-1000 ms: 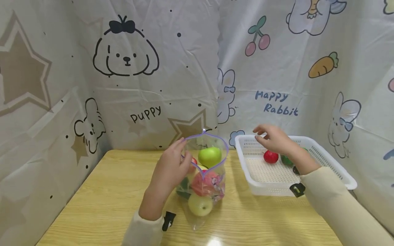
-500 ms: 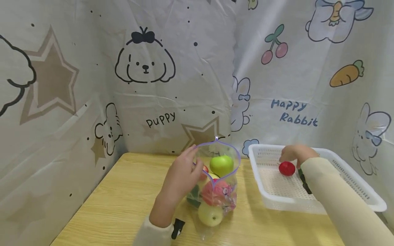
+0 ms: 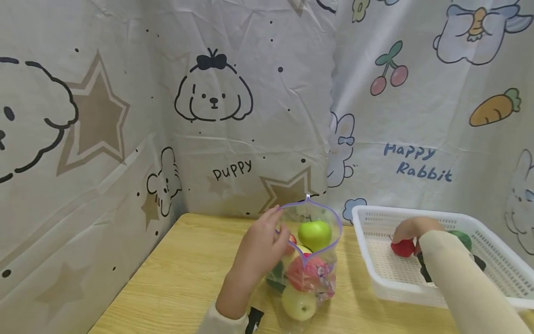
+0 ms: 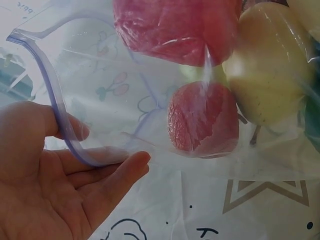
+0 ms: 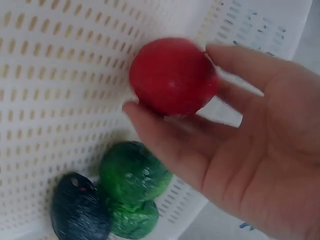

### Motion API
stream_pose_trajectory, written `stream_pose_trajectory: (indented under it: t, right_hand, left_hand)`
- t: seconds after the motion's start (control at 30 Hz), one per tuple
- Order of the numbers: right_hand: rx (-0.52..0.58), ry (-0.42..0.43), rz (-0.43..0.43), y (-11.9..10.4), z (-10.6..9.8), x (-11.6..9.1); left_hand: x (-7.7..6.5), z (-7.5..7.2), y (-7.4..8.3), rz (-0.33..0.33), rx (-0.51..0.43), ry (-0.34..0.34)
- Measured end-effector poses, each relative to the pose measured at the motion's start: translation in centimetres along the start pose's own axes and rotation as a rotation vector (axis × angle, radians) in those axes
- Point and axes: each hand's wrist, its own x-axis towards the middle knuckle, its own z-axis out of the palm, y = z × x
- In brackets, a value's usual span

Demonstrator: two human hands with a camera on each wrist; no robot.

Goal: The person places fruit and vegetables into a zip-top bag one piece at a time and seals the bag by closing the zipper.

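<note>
My left hand [image 3: 260,241] holds the left side of the purple zip rim of a clear zip bag [image 3: 306,260], which stands with its mouth spread. Inside the bag are a green apple [image 3: 314,235], a pinkish-red fruit [image 3: 306,274] and a pale yellow round fruit [image 3: 299,304]. The left wrist view also shows a smaller red piece [image 4: 204,120] behind the plastic. Down in the white basket [image 3: 368,266], my right hand [image 3: 417,228] has thumb and fingers around a red round fruit [image 5: 170,75].
Beside the red fruit in the basket lie a lumpy green vegetable [image 5: 135,172] and a dark oval avocado-like fruit [image 5: 80,210]. The basket stands to the right of the bag on the wooden table [image 3: 183,269]. A printed curtain [image 3: 225,139] hangs behind.
My right hand has come down from above the basket to the red fruit and taken hold of it. The left hand keeps its hold on the bag. The head view has shifted left.
</note>
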Motion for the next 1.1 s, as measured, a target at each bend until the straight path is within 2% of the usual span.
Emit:
stream_pose_trajectory:
  t: [0.13,0.23,0.37,0.6,0.7,0.77,0.97,1.1]
  right_hand:
    - [-0.043,-0.11,-0.066,0.2,0.1,-0.1]
    - [-0.024,-0.176,-0.098,0.2,-0.2,-0.7]
    - [0.001,-0.237,-0.138,-0.4,-0.7,-1.3]
    - [-0.035,-0.332,-0.201,-1.9,-1.6,-1.7]
    - [-0.1,-0.306,-0.256,-3.0,-2.3,-2.5]
    - [-0.154,-0.27,-0.325,-3.7,-2.9,-3.3]
    - [-0.298,-0.067,-0.64,-6.9,-4.6,-6.9]
    - [-0.291,0.059,-0.794,-9.4,-4.5,-10.2]
  left_hand:
    - [0.0,0.1,0.2,0.0,-0.002,-0.008]
    - [-0.1,0.3,0.5,0.002,0.001,-0.019]
    - [-0.1,0.4,0.7,0.005,0.004,-0.023]
    - [-0.1,0.7,0.9,0.027,0.012,-0.011]
    - [-0.3,0.6,1.1,0.029,0.002,-0.007]
    - [-0.4,0.6,1.3,0.032,-0.004,-0.008]
    - [-0.5,0.9,1.4,0.036,-0.013,-0.007]
    - [0.0,1.1,1.2,0.071,0.004,0.003]
